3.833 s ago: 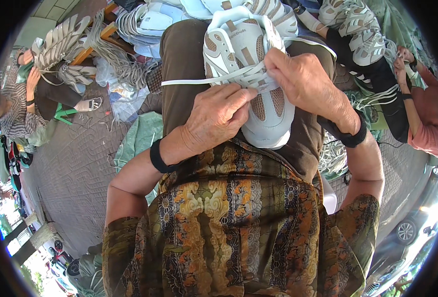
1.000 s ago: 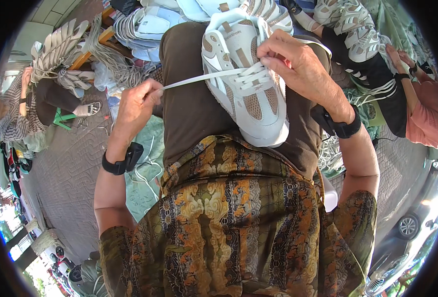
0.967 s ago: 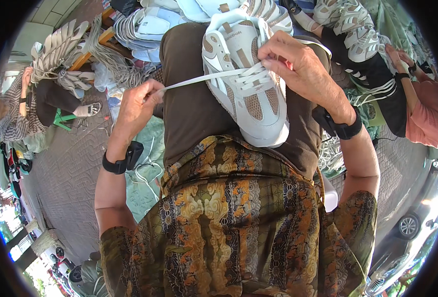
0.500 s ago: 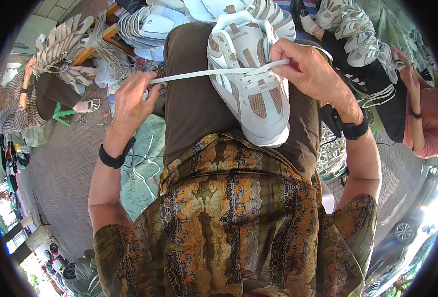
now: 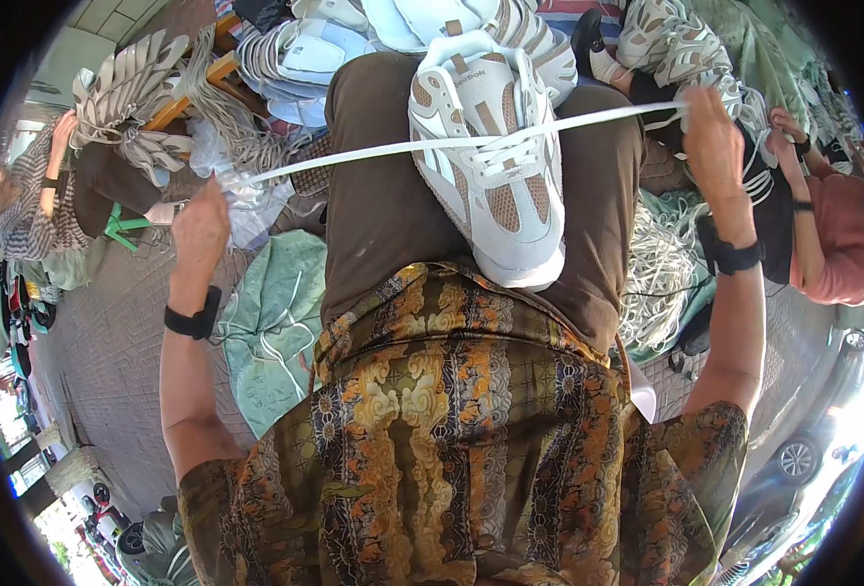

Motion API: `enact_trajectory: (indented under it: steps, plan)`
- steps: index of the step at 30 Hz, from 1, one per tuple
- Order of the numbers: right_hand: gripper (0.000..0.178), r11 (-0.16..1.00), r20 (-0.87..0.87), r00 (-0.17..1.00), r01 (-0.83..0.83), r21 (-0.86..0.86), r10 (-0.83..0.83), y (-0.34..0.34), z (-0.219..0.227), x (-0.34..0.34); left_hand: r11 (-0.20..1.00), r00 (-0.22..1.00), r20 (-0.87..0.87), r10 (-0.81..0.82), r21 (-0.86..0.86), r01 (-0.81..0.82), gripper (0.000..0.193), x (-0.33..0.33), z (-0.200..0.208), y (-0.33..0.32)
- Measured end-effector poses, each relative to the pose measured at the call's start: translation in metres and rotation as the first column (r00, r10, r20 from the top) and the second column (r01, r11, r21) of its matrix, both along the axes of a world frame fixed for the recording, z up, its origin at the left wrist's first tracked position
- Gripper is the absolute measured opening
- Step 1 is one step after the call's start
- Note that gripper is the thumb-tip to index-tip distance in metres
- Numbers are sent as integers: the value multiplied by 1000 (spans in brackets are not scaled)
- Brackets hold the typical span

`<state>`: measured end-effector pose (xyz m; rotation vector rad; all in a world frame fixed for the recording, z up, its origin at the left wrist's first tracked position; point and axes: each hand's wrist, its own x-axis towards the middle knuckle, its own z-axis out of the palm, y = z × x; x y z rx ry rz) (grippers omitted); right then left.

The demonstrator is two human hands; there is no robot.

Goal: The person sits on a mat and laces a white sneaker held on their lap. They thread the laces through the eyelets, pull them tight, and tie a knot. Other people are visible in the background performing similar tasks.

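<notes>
A white and grey sneaker (image 5: 510, 176) with brown mesh panels lies across my lap, its toe toward me. White shoelace (image 5: 373, 152) is threaded through its lower eyelets, and the two loose ends stretch out to either side. My left hand (image 5: 201, 223) is closed on one end, out past my left knee. On the other side my right hand (image 5: 713, 146), slightly blurred, grips the opposite end beyond my right knee. The lace runs nearly straight between both hands, crossing over the shoe's tongue. The upper eyelets have no lace in them.
Stacked pale shoe pieces (image 5: 305, 59) lie ahead of my knees. A heap of white laces (image 5: 658, 278) sits right of my lap; a green cloth bag (image 5: 274, 322) is at my left. Co-workers sit left and right, with more sneakers (image 5: 681, 44) at the far right.
Both hands have moved apart, left hand outward to the left and right hand outward to the right. A longer stretch of shoelace now spans between them; the sneaker stays on my lap.
</notes>
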<state>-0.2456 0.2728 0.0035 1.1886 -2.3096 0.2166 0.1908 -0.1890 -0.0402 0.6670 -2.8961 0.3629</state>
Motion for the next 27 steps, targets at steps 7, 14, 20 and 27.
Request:
enact_trajectory:
  steps: [7, 14, 20, 27]
  plan:
    - [30, 983, 88, 980, 181, -9, -180, 135, 29, -42, 924, 915, 135, 380, -12, -382, 23, 129, -36, -94]
    - [25, 758, 57, 758, 643, 110, -650, 357, 18, -74, 886, 890, 78, 449, 90, -455, 26, 209, -64, -128]
    - [23, 684, 176, 689, 723, -97, -703, 420, 10, -34, 843, 845, -15, 535, 75, -533, 26, 291, -83, -143]
    - [32, 545, 265, 575, 818, -181, -774, 466, -6, -22, 753, 756, -24, 654, 106, -649, 23, 341, -76, -152]
